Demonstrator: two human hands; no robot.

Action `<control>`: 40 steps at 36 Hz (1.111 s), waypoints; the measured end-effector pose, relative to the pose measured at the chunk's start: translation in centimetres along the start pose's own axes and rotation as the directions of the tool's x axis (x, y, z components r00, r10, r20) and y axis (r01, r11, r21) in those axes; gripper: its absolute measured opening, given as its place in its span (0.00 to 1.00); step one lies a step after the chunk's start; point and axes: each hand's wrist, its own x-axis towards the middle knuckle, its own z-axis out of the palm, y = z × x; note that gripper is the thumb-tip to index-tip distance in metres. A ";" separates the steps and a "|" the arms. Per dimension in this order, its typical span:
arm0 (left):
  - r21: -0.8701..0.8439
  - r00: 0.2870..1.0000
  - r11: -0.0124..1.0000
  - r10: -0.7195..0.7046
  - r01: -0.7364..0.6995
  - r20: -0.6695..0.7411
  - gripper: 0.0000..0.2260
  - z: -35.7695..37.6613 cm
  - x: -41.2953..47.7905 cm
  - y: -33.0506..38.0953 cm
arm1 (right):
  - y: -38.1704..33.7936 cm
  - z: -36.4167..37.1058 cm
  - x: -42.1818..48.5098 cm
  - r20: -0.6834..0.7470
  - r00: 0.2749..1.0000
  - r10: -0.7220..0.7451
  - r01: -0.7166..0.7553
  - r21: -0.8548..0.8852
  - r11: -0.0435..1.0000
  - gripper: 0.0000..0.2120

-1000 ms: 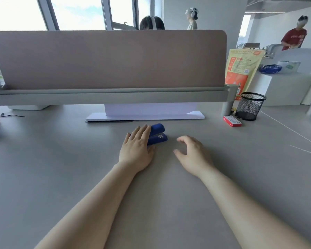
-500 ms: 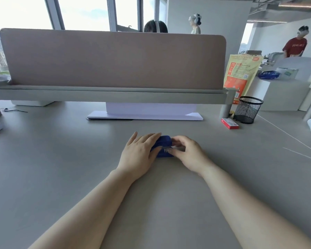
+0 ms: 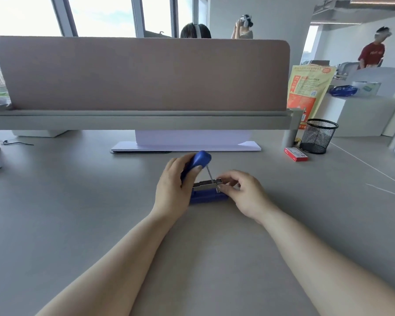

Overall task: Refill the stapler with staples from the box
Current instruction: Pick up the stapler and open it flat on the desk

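Note:
A blue stapler [image 3: 207, 196] rests on the grey desk in front of me, its top cover swung up and back. My left hand [image 3: 174, 187] grips that raised blue cover. The metal staple channel lies exposed above the blue base, with a thin spring rod rising to the cover. My right hand [image 3: 242, 193] pinches the front end of the metal channel. The red staple box [image 3: 295, 154] lies shut on the desk to the far right, apart from both hands.
A black mesh pen cup [image 3: 317, 139] stands just behind the red box. A pink divider panel [image 3: 141, 74] on a grey shelf spans the back. A white monitor base [image 3: 185, 146] sits beneath it. An orange bag [image 3: 308, 92] stands at the right. People stand beyond.
The stapler went from shut under my left hand to opened. My right hand came in to its front end, and my left hand lifted the cover up and back.

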 end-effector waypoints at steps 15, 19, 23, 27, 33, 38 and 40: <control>-0.280 0.966 0.925 -0.257 0.256 0.031 0.11 -3.7 1.5 -1.1 | 1.6 -1.3 0.5 -0.205 0.978 0.043 -0.039 0.024 0.999 0.07; -0.243 0.970 0.939 -0.224 0.242 0.098 0.15 -4.6 1.6 -2.2 | 1.9 -1.9 0.4 -0.225 0.974 0.013 -0.028 -0.061 0.998 0.07; -0.001 0.990 0.997 -0.079 0.080 0.113 0.17 -5.6 1.0 -3.4 | 2.0 -2.0 0.3 -0.201 0.979 -0.020 -0.010 -0.149 0.989 0.08; 0.226 0.993 0.971 -0.093 0.074 0.073 0.14 -5.8 0.7 -3.4 | 2.1 -1.6 0.3 -0.178 0.983 -0.045 0.009 -0.199 0.980 0.09; 0.381 0.999 0.924 -0.045 0.039 0.006 0.12 -5.3 0.9 -3.5 | 2.7 -1.6 0.5 -0.112 0.992 0.063 -0.091 -0.264 0.960 0.07; 0.252 0.995 0.962 -0.104 0.102 -0.005 0.12 -5.6 0.9 -3.5 | 2.8 -1.5 0.5 -0.098 0.988 0.122 -0.144 -0.265 0.953 0.10; 0.274 0.994 0.959 -0.093 0.076 0.050 0.12 -5.3 0.8 -3.1 | 2.6 -1.5 0.4 -0.097 0.990 0.107 -0.127 -0.237 0.963 0.11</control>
